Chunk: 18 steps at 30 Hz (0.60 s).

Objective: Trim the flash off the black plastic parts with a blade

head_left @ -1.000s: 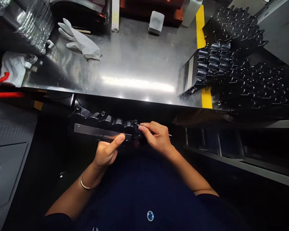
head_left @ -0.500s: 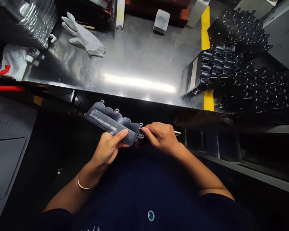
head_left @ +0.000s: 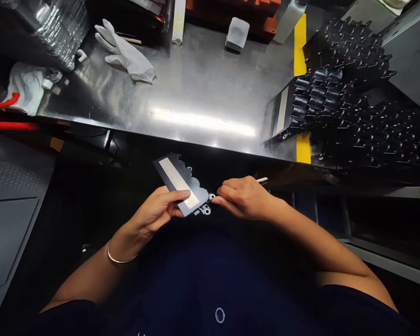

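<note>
A dark scalloped part (head_left: 175, 179) with a pale strip along its face is tilted in front of the table's near edge. My left hand (head_left: 157, 207) grips its lower end, thumb on the strip. At the part's right corner, beside the small ringed lugs, is my right hand (head_left: 243, 198), its fingers closed round a thin tool. Only the tool's pale rear end (head_left: 262, 180) shows behind that hand; its tip is hidden or too small to make out.
The metal table (head_left: 203, 93) bears a white glove (head_left: 129, 56), a pale block (head_left: 237, 34) and, right, stacked black scalloped parts (head_left: 318, 93) by yellow tape (head_left: 300, 46). A red hose (head_left: 10, 125) lies at the left.
The dark part has turned more upright, its upper end swinging right, and its strip now looks brighter. My right hand has shifted slightly right, its elbow farther out.
</note>
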Each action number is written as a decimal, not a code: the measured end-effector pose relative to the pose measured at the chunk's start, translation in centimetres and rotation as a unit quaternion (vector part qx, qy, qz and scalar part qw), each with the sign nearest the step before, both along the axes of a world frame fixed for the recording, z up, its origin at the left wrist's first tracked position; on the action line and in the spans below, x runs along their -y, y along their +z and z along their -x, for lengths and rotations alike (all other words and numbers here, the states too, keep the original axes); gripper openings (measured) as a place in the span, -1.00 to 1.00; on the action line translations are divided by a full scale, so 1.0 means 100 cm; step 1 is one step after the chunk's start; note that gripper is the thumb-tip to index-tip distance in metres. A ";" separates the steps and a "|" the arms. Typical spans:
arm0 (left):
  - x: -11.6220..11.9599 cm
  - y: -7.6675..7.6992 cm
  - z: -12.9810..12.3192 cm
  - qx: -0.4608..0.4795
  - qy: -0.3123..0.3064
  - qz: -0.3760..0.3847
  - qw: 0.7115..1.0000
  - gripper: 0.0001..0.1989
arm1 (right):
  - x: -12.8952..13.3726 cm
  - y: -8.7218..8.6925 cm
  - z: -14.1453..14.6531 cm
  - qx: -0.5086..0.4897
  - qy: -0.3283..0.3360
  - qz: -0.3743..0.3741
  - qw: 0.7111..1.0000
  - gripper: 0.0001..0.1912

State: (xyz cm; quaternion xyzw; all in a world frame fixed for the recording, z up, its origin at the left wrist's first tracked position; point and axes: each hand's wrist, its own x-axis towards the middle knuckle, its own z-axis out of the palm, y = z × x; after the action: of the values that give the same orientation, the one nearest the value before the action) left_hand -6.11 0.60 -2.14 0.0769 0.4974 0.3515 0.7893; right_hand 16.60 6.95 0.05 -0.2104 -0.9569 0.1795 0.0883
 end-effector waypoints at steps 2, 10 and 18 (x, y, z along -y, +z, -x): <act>0.000 0.002 -0.002 0.000 -0.006 0.000 1.000 -0.93 | -0.002 -0.003 0.001 -0.003 0.009 -0.005 1.000 -0.53; 0.001 0.002 -0.002 -0.002 -0.008 -0.003 1.000 -0.92 | -0.007 -0.003 0.002 -0.030 0.019 0.034 0.999 -0.56; -0.006 0.004 0.003 0.010 0.021 0.027 0.999 -0.94 | 0.004 -0.008 -0.003 0.014 0.103 0.119 0.987 -0.54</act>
State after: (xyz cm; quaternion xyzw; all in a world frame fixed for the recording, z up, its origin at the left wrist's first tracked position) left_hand -6.42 1.19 -1.72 0.0412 0.5008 0.3554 0.7882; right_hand 16.95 6.53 -0.74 -0.1217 -0.9464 0.2975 0.0306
